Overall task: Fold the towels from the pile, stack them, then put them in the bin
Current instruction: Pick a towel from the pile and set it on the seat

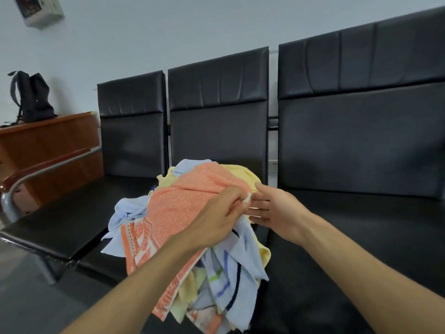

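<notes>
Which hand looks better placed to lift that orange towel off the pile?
Left, probably. The left hand pinches the orange towel at its edge on top of the pile. The right hand is open beside it, fingers straight, holding nothing, so it would need to grip first.

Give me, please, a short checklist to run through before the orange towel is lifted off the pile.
1. Left hand pinches the orange towel: ok.
2. Right hand holds it too: not ok, fingers straight beside its edge.
3. Orange towel lies on top of the pile: ok.
4. Bare seat to the right for folding: ok.
5. Bin within reach: cannot tell, none in view.
</notes>
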The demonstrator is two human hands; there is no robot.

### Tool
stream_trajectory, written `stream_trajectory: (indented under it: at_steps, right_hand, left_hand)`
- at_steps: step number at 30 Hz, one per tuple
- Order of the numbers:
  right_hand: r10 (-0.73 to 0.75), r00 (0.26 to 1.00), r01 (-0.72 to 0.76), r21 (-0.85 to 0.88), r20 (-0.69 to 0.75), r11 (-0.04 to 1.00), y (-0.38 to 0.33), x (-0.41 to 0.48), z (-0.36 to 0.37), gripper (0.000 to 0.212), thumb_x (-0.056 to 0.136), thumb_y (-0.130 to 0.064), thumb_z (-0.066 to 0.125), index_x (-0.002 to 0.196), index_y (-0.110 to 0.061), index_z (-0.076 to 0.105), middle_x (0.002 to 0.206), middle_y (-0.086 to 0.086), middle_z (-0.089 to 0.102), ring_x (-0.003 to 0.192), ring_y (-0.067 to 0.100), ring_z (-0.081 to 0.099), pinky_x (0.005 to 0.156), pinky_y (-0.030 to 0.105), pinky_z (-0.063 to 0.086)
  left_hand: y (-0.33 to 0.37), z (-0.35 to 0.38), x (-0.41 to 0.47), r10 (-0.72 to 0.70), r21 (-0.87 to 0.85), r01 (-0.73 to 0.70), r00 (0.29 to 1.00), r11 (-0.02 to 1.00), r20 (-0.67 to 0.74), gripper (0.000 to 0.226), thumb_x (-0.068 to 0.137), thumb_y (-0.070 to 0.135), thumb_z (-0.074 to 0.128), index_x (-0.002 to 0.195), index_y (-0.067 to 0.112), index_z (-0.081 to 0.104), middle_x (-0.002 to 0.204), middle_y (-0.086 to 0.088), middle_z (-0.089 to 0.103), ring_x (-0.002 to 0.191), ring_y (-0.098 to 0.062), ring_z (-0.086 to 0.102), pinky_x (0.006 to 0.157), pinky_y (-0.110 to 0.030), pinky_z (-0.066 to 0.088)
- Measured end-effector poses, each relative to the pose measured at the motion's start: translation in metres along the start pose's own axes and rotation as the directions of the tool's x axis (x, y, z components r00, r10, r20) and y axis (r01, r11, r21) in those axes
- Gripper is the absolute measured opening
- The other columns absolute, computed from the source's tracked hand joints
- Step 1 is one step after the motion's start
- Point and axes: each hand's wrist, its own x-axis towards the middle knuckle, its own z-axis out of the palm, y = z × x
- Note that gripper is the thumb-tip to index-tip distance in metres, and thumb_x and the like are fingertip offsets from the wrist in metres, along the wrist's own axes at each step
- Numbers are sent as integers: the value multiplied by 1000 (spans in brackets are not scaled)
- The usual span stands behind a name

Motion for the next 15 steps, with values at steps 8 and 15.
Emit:
stream_trajectory:
  at_steps: [8, 15]
  right_hand:
    - [-186, 967, 192, 18, -177, 981, -13, -33, -50, 13, 91, -2, 53, 93, 3, 65, 77, 13, 69, 73, 25, 64, 66, 34, 54]
    - [-262, 889, 324, 110, -375, 940, -17, -58, -117, 24, 98, -14, 51, 98, -3, 72, 96, 11, 73, 87, 19, 68, 79, 34, 56]
  left_hand:
    - [50, 44, 14, 129, -130, -122, 990, 984, 48, 15, 101, 20, 47, 105, 21, 62, 116, 11, 58, 113, -5, 52, 100, -24, 42]
    - [61, 69, 39, 25, -192, -48, 992, 980, -120, 25, 98, 7, 49, 107, 21, 67, 110, 10, 64, 104, -1, 56, 90, -9, 42]
